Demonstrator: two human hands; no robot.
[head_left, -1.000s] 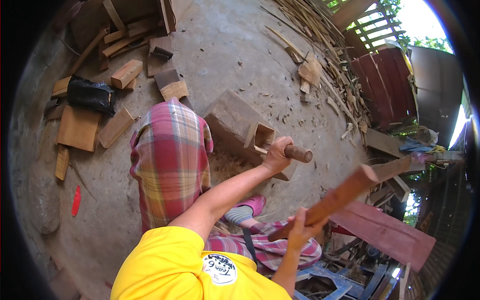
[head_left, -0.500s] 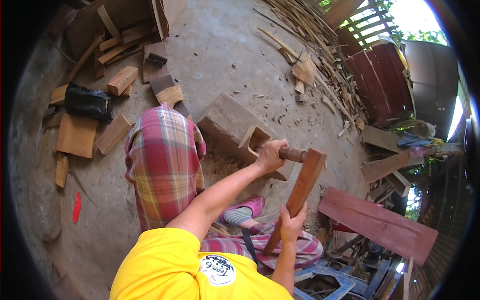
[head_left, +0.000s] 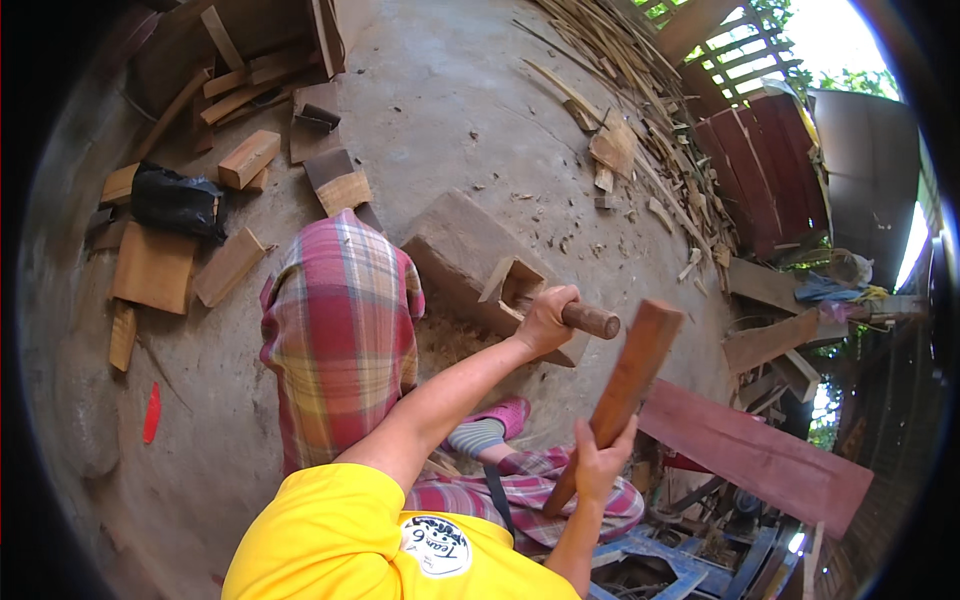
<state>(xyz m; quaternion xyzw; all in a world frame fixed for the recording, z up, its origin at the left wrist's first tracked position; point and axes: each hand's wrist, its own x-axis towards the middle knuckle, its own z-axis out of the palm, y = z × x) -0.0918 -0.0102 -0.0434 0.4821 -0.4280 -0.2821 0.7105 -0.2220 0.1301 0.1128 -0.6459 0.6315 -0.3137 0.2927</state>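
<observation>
Left hand (head_left: 545,320) clenched around a round wooden handle (head_left: 590,320), likely a chisel; the blade end is hidden by the fist and by the block, so tool type not certain. Handle butt sticks out to the right of the fist, pointing toward the mallet. Fist sits right over the notch (head_left: 510,285) cut into a big grey-brown wooden block (head_left: 465,245) lying on the concrete floor (head_left: 440,110). Pale sawdust on the floor just beside the block's near side.

Right hand (head_left: 598,465) grasps the lower end of a reddish-brown wooden mallet stick (head_left: 625,385), held tilted, upper end up and to the right, close to the handle butt but not touching it.

Person wears a yellow shirt (head_left: 340,540) and a plaid cloth (head_left: 340,340) over the legs; a pink shoe (head_left: 510,412) with striped sock shows below the left forearm.

Around: scrap wood offcuts (head_left: 245,158) upper left, a black bag (head_left: 178,203) among them, an orange-brown flat board (head_left: 152,268) below the bag, a small red object (head_left: 152,412) on the floor at left. Long red plank (head_left: 755,455) lower right, just beyond the mallet. Pile of thin wood strips (head_left: 620,60) at top, dark red panels (head_left: 775,165) leaning upper right. Wood chips scattered across the floor between block and pile.
</observation>
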